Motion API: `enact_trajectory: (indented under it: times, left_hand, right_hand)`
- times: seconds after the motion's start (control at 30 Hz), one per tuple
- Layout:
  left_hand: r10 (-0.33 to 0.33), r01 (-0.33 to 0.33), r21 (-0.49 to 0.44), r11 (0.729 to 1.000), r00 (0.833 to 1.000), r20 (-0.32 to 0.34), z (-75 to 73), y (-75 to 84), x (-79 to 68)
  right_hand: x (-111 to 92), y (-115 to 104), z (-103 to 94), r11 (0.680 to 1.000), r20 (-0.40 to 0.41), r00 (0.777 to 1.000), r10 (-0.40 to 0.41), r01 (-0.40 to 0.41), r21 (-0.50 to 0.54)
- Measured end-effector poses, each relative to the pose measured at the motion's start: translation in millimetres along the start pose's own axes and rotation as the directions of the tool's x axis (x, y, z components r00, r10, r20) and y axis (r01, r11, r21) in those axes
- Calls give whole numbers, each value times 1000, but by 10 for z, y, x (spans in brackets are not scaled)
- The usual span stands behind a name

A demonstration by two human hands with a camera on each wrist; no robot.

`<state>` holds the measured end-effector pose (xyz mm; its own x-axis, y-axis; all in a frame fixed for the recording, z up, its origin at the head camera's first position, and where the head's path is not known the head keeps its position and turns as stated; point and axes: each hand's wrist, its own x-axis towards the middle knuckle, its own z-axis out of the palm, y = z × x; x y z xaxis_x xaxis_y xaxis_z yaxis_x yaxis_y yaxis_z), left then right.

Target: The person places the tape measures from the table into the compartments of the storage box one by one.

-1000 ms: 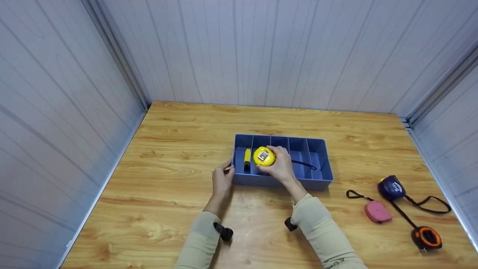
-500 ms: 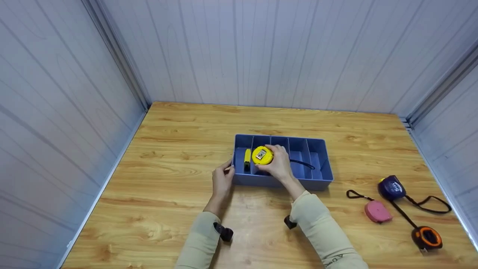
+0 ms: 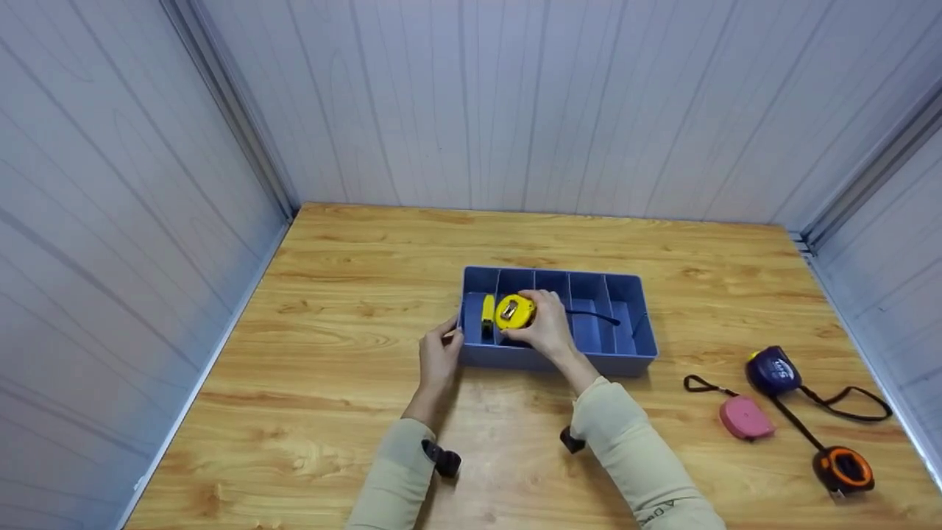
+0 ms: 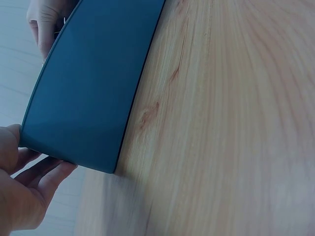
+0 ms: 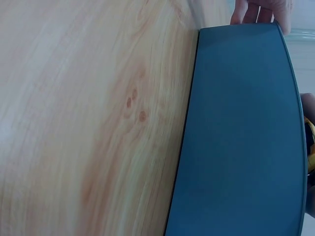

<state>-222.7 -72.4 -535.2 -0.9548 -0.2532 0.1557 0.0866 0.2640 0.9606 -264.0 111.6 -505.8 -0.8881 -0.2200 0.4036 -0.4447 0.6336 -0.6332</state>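
In the head view, your right grip pinches the round yellow tape measure by its edge, at the second compartment from the left of the blue tray; how deep, you can't tell. Expect a stiff, fairly light, smooth case, best held across its rim. In the left wrist view, your left grip holds the tray's end. In the right wrist view, the tray's wall hides most of your right grip's work.

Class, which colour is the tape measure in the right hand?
The tape measure in the right hand is mostly yellow; the head view shows it best.
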Motion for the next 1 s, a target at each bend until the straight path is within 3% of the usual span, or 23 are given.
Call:
enact_trajectory:
  times: [0.33,0.73,1.0]
  left_hand:
    - [3,-3,-8,1000,1000,-1,4,-21,-2]
    - [-5,5,-28,1000,1000,0,5,-9,-11]
    - [1,-1,-20,1000,1000,7,1,-24,-11]
  right_hand:
    - [6,45,41,1000,56,998,11,-11,1]
    - [-7,62,72,999,69,996,-52,52,2]
    - [-10,44,59,999,40,999,28,-28,19]
